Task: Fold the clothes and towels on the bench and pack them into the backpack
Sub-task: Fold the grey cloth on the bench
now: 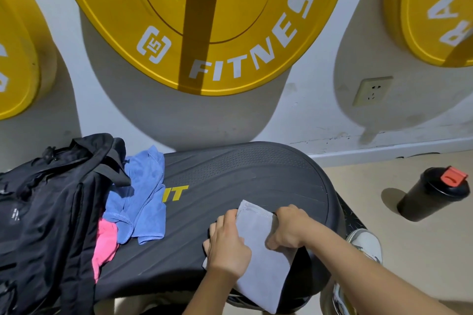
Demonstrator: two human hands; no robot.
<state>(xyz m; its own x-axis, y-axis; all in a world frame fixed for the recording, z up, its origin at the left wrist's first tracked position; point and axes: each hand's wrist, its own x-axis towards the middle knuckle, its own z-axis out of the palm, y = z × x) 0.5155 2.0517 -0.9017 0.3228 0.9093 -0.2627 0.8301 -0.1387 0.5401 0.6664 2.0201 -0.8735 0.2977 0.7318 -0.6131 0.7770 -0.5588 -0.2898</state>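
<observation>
Folding step in hand, packing not yet started. Grey towel at 5 o'clock on the bench, already doubled into a narrow strip, near end hanging off the bench edge toward 6 o'clock. Left hand on the strip's 9 o'clock edge, fingers bent over that edge, grasping it as far as can be told. Right hand on the 3 o'clock edge, fingers curled round it, thumb lying on top of the cloth, so pinching the towel.

Black backpack at 9 o'clock on the bench, slumped, opening not clearly visible. Blue towel just beside it at 10 o'clock of the grey one, crumpled, unfolded. Pink garment tucked partly under the blue towel and touching the backpack, also unfolded. Black shaker bottle on the floor at 3 o'clock, well apart, not part of the job.

Probably early in the task: one piece half folded, two untouched, nothing seen packed.

Next, likely: bring the hanging end up toward 12 o'clock for one more fold, keep edges lined up, flatten, then carry toward 9 o'clock. Will need the backpack mouth found and held open first.
</observation>
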